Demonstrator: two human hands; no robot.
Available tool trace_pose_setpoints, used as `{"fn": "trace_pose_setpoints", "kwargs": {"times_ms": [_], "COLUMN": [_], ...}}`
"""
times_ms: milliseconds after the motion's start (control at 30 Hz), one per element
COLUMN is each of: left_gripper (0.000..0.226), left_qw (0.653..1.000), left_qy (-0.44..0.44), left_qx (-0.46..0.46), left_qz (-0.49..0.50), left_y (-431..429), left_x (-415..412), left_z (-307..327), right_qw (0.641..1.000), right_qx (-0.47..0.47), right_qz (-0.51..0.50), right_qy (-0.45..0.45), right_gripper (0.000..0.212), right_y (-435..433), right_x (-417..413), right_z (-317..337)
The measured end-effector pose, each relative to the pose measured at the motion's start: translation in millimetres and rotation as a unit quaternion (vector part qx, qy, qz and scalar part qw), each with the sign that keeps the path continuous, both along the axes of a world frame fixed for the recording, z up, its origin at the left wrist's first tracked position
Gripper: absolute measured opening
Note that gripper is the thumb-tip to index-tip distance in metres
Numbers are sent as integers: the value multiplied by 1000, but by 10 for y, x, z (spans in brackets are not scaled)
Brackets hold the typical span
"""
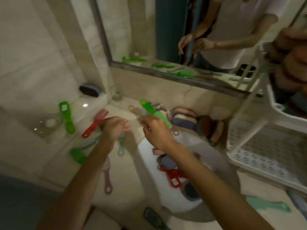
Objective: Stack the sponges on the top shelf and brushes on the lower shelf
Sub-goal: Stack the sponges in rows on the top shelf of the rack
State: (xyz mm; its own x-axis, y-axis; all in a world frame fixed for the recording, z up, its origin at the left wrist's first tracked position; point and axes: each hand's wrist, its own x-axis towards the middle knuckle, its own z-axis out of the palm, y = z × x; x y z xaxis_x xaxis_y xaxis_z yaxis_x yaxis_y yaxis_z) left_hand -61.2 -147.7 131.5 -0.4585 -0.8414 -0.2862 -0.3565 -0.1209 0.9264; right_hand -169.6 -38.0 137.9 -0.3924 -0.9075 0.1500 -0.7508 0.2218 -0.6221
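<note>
Fingers of your right hand [157,135] curl round a green brush [155,113], held up over the back edge of the sink [146,163]. Your left hand [114,128] grips a teal brush [121,147] that hangs below it, just beside a red brush [94,125] lying on the counter [129,181]. Sponges [184,118] sit at the counter's back edge, near your right fingers. At the counter's right end stands the white rack [265,150], well apart from both hands, its lower shelf in blur.
</note>
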Motion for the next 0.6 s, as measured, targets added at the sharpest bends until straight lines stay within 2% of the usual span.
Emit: {"fn": "trace_pose_setpoints", "kwargs": {"times_ms": [167,233,300,367,400,467,600], "left_gripper": [18,29,16,9,13,42,72], "left_qw": [987,989,971,951,948,937,873], "left_qy": [-75,-134,-228,-263,-259,-272,-363], "left_qx": [132,56,-77,-161,-180,-195,-227], "left_qz": [48,32,-8,-37,-49,-96,-235], "left_y": [-597,-827,-1050,-1311,-1461,-1729,-2027], "left_x": [517,625,674,645,596,478,310], "left_z": [-610,-723,-760,-813,-866,-988,-1142], "right_qw": [987,980,971,965,963,961,958], "right_qx": [141,185,225,251,258,266,261], "right_qz": [67,64,60,47,35,13,-28], "right_qy": [-37,-49,-56,-65,-70,-78,-117], "right_gripper": [32,33,33,30,27,24,25], "right_y": [-705,-969,-1199,-1400,-1489,-1642,-1897], "right_x": [471,553,581,575,567,555,533], "right_z": [-625,-775,-903,-1008,-1053,-1114,-1223]}}
